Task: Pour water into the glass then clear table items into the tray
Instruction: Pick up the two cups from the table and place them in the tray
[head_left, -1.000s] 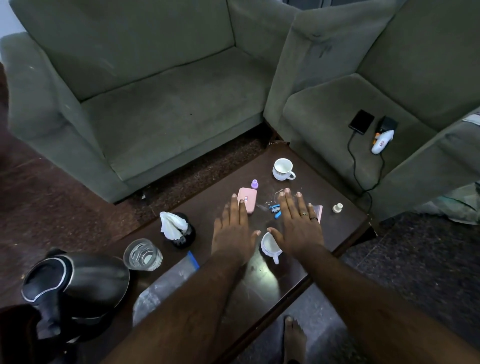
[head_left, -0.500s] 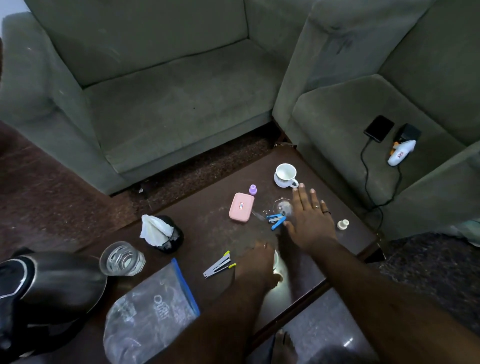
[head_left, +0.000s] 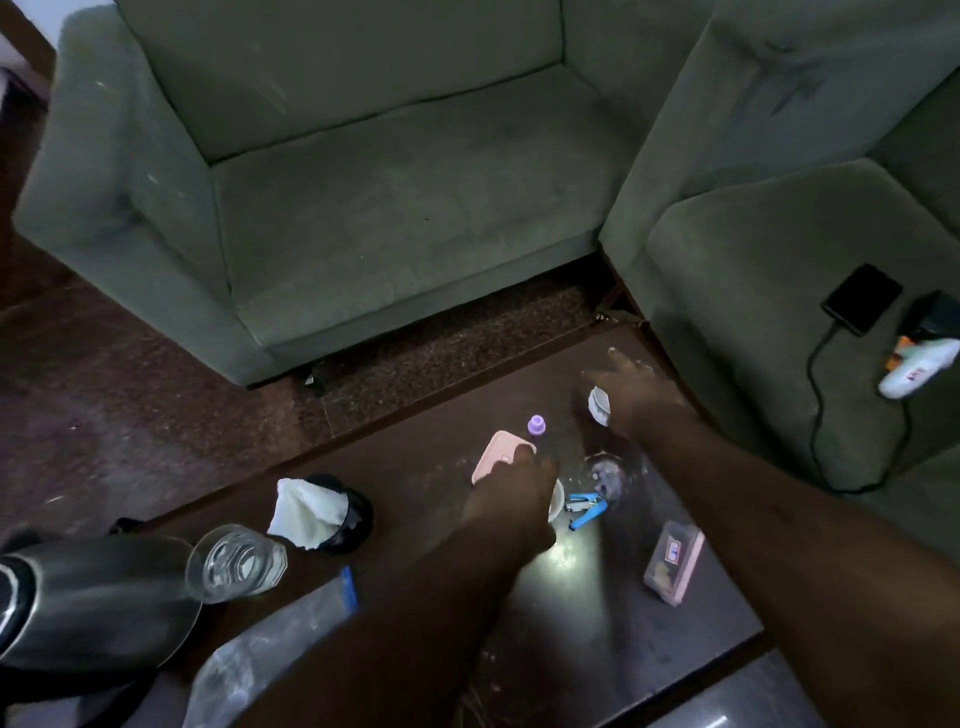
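Head view, read left to right. A kettle (head_left: 88, 597) stands at the bench's (head_left: 447, 415) near left corner. Just beside it is the glass (head_left: 236, 564), which seems to hold some water, so the pouring step is judged done or nearly so. A clear zip bag (head_left: 270, 654) with a blue strip lies at the near edge below the glass. Behind the glass a dark holder (head_left: 348, 514) carries a white tissue (head_left: 306, 512).

At mid-bench the left hand (head_left: 511, 501) is curled round a small white scoop (head_left: 556, 501), gripping it; its knuckles overlap the near end of a pink case (head_left: 496, 454). A purple cap (head_left: 536, 425) stands just beyond the case. To the right lie blue clips (head_left: 584, 509) and a clear lid (head_left: 608, 475), side by side.

Toward the far right corner the right hand (head_left: 636, 395) is over a white cup (head_left: 598, 404). It is motion-blurred, so whether the fingers have closed on the cup cannot be told. A pink card box (head_left: 672, 561) lies near the right edge.

The small items are scattered loose across the bench, which is presumably why both hands work at once, each gathering one thing. No tray is visible. A phone (head_left: 860, 299) and its cable rest on the sofa (head_left: 753, 291) to the right.
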